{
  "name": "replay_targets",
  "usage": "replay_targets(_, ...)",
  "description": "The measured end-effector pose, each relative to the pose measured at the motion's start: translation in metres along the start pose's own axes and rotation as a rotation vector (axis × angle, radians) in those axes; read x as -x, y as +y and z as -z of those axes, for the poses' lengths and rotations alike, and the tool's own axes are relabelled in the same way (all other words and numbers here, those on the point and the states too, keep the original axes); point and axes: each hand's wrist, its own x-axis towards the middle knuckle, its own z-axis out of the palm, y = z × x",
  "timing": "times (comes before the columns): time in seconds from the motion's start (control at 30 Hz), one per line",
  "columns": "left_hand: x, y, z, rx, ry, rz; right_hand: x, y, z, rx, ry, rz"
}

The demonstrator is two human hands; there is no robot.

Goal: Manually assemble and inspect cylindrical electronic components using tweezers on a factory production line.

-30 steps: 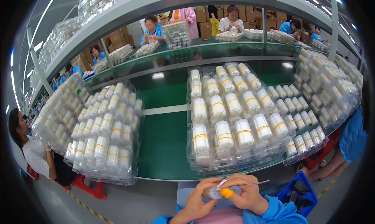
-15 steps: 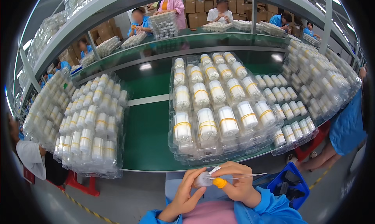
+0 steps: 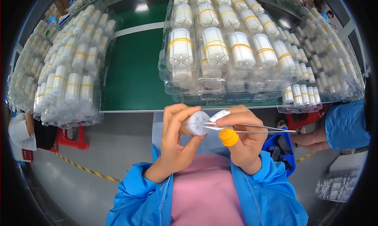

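Left hand (image 3: 171, 147): there it is, your fingers curled round in a rounded hold, palm turned inward to the right.
Left thumb (image 3: 192, 148): stretching up and right, opposite those arched fingers.
Right hand (image 3: 249, 145): you're in a neat pinch here, fingers bent and reaching left.
Right thumb (image 3: 237, 152): pointing up and left, tip capped in yellow, lying below the index finger (image 3: 236, 117).
Gap: your two hands face each other, close together in front of your chest.
Left arm (image 3: 136, 190): blue-sleeved, angling up and inward.
Right arm (image 3: 273, 190): blue-sleeved too, angling up and left.
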Motion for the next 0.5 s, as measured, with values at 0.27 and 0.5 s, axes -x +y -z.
replay_targets(0.27, -0.003, -0.008, 0.004, -0.099, 0.017, -0.107, -0.006, 0.004, -0.002, 0.129, -0.093, 0.087)
replay_targets(0.5, -0.004, -0.007, 0.004, -0.059, 0.012, -0.088, -0.013, 0.002, 0.001, 0.189, -0.147, 0.139)
